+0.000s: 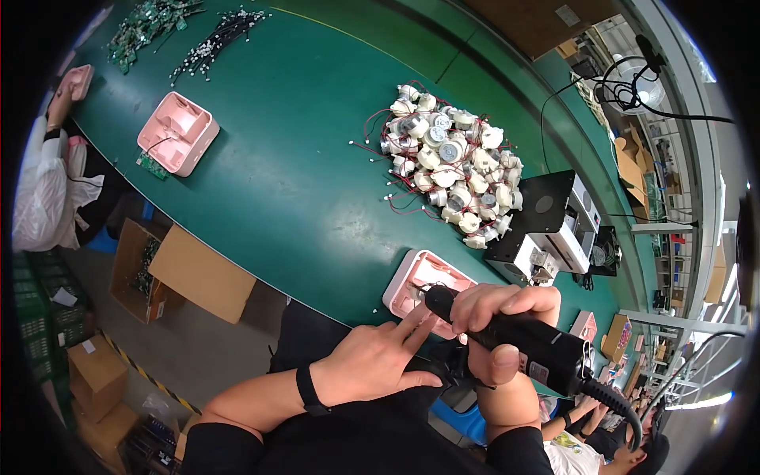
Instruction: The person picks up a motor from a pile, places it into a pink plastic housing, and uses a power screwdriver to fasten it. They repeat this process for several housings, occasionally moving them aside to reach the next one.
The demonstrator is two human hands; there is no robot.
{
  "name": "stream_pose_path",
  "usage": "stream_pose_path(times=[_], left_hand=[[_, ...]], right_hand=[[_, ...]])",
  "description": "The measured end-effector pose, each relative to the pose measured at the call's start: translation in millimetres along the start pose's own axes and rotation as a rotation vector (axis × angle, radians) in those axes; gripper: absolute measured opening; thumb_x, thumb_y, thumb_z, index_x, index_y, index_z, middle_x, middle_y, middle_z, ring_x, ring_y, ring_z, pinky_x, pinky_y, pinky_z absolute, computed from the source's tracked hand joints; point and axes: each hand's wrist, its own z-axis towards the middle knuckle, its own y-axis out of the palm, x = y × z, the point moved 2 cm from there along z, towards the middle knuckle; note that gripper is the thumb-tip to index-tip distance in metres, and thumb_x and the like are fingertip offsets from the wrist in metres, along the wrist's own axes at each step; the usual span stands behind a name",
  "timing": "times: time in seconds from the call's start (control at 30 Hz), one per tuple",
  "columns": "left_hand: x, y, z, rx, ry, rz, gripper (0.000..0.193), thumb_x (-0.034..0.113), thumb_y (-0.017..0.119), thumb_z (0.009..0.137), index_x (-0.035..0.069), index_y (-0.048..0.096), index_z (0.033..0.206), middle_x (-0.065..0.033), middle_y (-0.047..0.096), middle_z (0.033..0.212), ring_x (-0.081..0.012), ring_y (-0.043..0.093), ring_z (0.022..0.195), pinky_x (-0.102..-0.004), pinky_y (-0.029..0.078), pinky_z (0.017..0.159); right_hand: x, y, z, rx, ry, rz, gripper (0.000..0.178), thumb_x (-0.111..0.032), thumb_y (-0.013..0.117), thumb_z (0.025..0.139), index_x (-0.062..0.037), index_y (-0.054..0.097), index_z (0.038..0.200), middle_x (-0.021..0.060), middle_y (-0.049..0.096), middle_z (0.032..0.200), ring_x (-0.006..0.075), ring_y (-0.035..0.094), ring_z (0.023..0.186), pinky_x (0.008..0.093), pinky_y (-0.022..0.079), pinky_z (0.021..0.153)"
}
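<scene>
fastening looks midway, right hand [500, 305] clamped round the black power driver [546, 348], left hand [366, 358], thumb spread from fingers, at the pink shell [439, 273], five o'clock, while loose motors [450, 154] at one o'clock appear unfitted!

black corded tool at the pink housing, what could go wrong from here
The left hand has fingers close to the tip of the black corded tool held in the right hand, so a slip might nick them. It could also scratch the pink housing.
</scene>
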Motion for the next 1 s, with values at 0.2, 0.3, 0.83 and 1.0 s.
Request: stream_pose_path(times=[0.2, 0.3, 0.83, 1.0], left_hand=[[-3.7, 19.2, -4.8, -0.100, 0.002, 0.200, 0.067, 0.040, 0.067, 0.084, -0.005, 0.053, 0.131, -0.0183, 0.053, 0.134, -0.0209, 0.062, 0.064, -0.0322, 0.052, 0.053], [-2.2, 22.5, -4.7, -0.122, -0.012, 0.262, 0.063, 0.033, 0.068, 0.083, -0.005, 0.053, 0.131, -0.0178, 0.053, 0.135, -0.0193, 0.061, 0.064, -0.0311, 0.052, 0.051], [25.9, -43.0, -15.3, -0.003, 0.066, -0.021, 0.064, 0.021, 0.079, 0.077, -0.002, 0.053, 0.130, -0.0185, 0.053, 0.138, -0.0279, 0.066, 0.095, -0.0387, 0.055, 0.077], [41.1, -32.5, -27.1, -0.129, -0.014, -0.521, 0.069, 0.022, 0.088, 0.069, -0.002, 0.055, 0.125, -0.0169, 0.059, 0.127, -0.0261, 0.062, 0.111, -0.0392, 0.050, 0.093]], right_hand=[[-0.4, 5.1, -2.3, -0.035, 0.013, -0.023, 0.056, -0.043, 0.078, 0.082, -0.0113, 0.036, 0.103, 0.0069, 0.053, 0.073, 0.0208, 0.056, 0.059, 0.0360, 0.048, 0.057], [0.8, 8.7, -3.1, -0.029, 0.049, -0.041, 0.055, -0.041, 0.078, 0.083, -0.0114, 0.036, 0.102, 0.0074, 0.053, 0.074, 0.0207, 0.055, 0.060, 0.0356, 0.048, 0.058], [-78.0, -24.6, -27.3, 0.319, -0.145, 0.341, 0.041, -0.030, 0.071, 0.089, -0.0076, 0.042, 0.109, 0.0070, 0.055, 0.075, 0.0179, 0.053, 0.052, 0.0338, 0.050, 0.054], [-50.1, 6.7, -62.8, 0.276, 0.087, 0.075, 0.032, -0.024, 0.073, 0.086, -0.0052, 0.054, 0.103, 0.0071, 0.060, 0.077, 0.0136, 0.061, 0.065, 0.0294, 0.053, 0.062]])
